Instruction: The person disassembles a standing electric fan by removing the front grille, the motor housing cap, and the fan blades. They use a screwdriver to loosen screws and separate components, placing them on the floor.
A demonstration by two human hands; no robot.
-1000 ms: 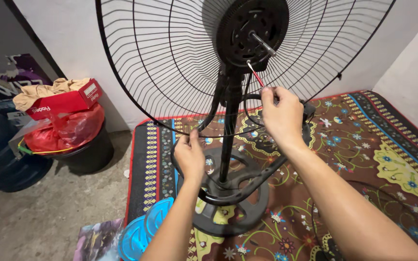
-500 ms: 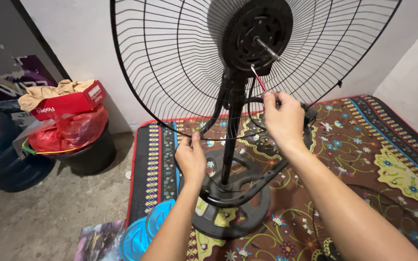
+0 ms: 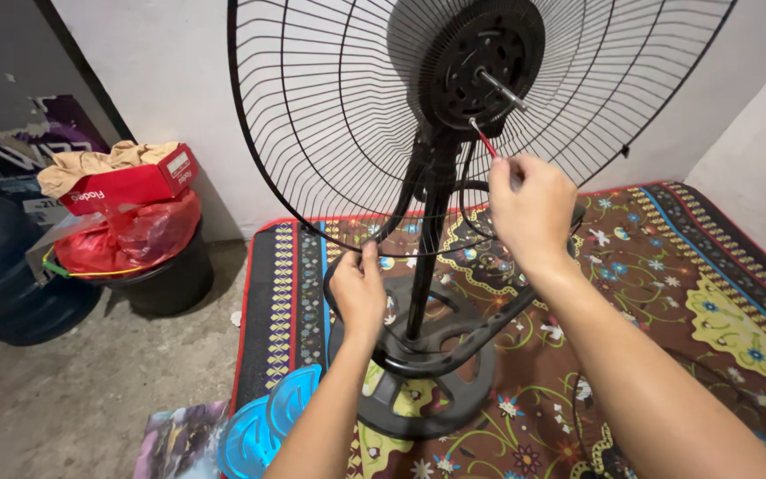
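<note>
A black stand fan stands on a patterned mat, with its rear wire guard mounted and the motor hub and bare metal shaft showing. My right hand grips a red-handled screwdriver whose tip is set against the lower part of the hub. My left hand pinches the bottom rim of the wire guard. The black pole runs down to a round black base.
Blue fan blades lie on the mat's near left edge. A black bin with a red bag and a red box stands at the left, beside a dark blue water jug. White walls close the back and right.
My right hand has risen with the screwdriver closer to the hub. My left hand has closed more tightly on the guard's bottom rim. The view has shifted slightly.
</note>
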